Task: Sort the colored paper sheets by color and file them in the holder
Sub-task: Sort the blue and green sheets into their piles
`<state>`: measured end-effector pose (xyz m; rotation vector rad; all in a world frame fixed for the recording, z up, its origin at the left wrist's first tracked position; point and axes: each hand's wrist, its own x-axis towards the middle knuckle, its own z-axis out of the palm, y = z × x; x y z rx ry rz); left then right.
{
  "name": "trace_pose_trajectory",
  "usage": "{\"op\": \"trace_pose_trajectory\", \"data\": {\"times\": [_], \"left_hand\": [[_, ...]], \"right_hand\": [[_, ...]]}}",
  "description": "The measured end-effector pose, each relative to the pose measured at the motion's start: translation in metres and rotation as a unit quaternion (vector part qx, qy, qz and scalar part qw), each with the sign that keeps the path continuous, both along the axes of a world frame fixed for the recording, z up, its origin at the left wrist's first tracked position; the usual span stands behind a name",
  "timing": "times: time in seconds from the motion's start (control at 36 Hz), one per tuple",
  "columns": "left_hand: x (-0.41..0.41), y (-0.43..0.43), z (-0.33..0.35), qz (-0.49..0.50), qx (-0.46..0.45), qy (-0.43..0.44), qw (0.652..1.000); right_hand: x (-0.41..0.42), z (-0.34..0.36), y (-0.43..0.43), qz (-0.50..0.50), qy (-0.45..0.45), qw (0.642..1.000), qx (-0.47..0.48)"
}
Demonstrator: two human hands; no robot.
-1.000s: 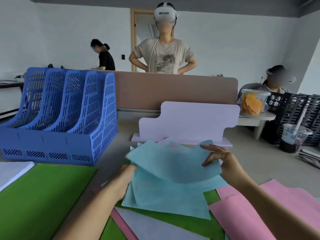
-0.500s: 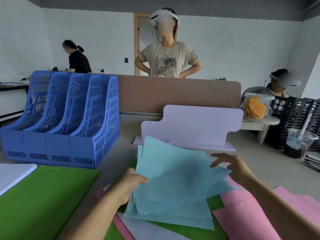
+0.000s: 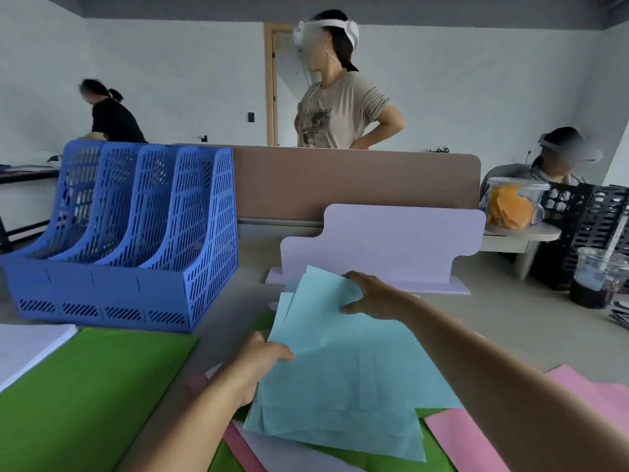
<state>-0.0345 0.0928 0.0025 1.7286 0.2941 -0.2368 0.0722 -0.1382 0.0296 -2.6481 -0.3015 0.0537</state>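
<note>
Grey bench (image 3: 527, 311) below; my left hand (image 3: 262, 361) pinches the blue sheets (image 3: 340, 376) at their side, my right hand (image 3: 371, 298) grips their top edge; I judge them light, floppy, slippery.

The light blue sheets (image 3: 340, 379) close up
The right grip (image 3: 374, 298) moves from 3 o'clock to their 12 o'clock edge; the left grip (image 3: 260, 359) pinches at 9 o'clock.

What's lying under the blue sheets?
Green sheets, pink sheets and a white sheet stick out from under the blue sheets at their near and right edges. How far they run underneath, or whether more lies there, is hidden.
</note>
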Motion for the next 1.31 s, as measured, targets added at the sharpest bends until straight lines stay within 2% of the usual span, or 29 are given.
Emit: {"op": "trace_pose_trajectory", "data": {"times": [0.11,0.22,0.33,0.47,0.61,0.67,0.72,0.86,0.94,1.03,1.06,1.08,1.11,1.17,1.22,1.25,1.31], "left_hand": [[-0.003,-0.001,0.004,-0.001,0.012,0.0,1.0],[-0.002,-0.001,0.005,0.011,-0.026,-0.004,1.0],[0.013,0.007,-0.006,-0.02,-0.105,0.044,0.993],[0.047,0.022,-0.044,-0.018,-0.157,0.038,0.987],[0.022,0.009,-0.016,0.009,-0.086,-0.028,0.996],[0.019,0.004,-0.013,0.007,-0.065,-0.026,0.998],[0.016,0.001,-0.009,-0.001,-0.076,-0.026,0.997],[0.015,0.003,-0.004,-0.037,-0.018,-0.024,0.999],[0.013,0.005,-0.003,-0.059,0.006,-0.041,0.997],[0.011,0.007,0.001,-0.065,-0.012,-0.086,0.994],[0.01,0.008,0.003,-0.06,-0.028,-0.101,0.993],[0.01,0.01,0.005,-0.055,-0.049,-0.113,0.991],[0.009,0.012,0.009,-0.053,-0.073,-0.12,0.989],[0.006,0.015,0.017,-0.048,-0.124,-0.12,0.984],[0.006,0.017,0.023,-0.055,-0.18,-0.098,0.977],[0.007,0.016,0.026,-0.062,-0.199,-0.087,0.974],[0.008,0.011,0.034,-0.072,-0.21,-0.078,0.972]], "right_hand": [[0.011,-0.001,0.0,-0.014,-0.007,1.0,-0.004],[0.006,0.014,-0.007,-0.025,-0.067,0.997,0.019],[0.002,0.029,-0.023,-0.108,-0.114,0.986,0.048],[-0.001,0.026,-0.04,-0.191,-0.066,0.977,0.068],[-0.006,0.01,-0.045,-0.263,0.017,0.951,0.163],[-0.012,0.001,-0.041,-0.259,0.088,0.94,0.201],[-0.026,-0.009,-0.032,-0.237,0.136,0.92,0.28],[-0.047,-0.032,-0.014,-0.192,0.151,0.896,0.371],[-0.057,-0.031,-0.013,-0.142,0.144,0.907,0.37],[-0.056,-0.031,-0.016,-0.147,0.048,0.956,0.251],[-0.057,-0.032,-0.016,-0.169,0.018,0.959,0.225],[-0.059,-0.032,-0.017,-0.178,0.007,0.954,0.243],[-0.063,-0.03,-0.016,-0.183,0.017,0.933,0.31],[-0.07,-0.022,-0.018,-0.175,0.066,0.853,0.487],[-0.078,-0.01,-0.022,-0.14,0.118,0.789,0.587],[-0.083,-0.002,-0.023,-0.114,0.134,0.77,0.613],[-0.087,0.008,-0.022,-0.097,0.116,0.771,0.619]]}}
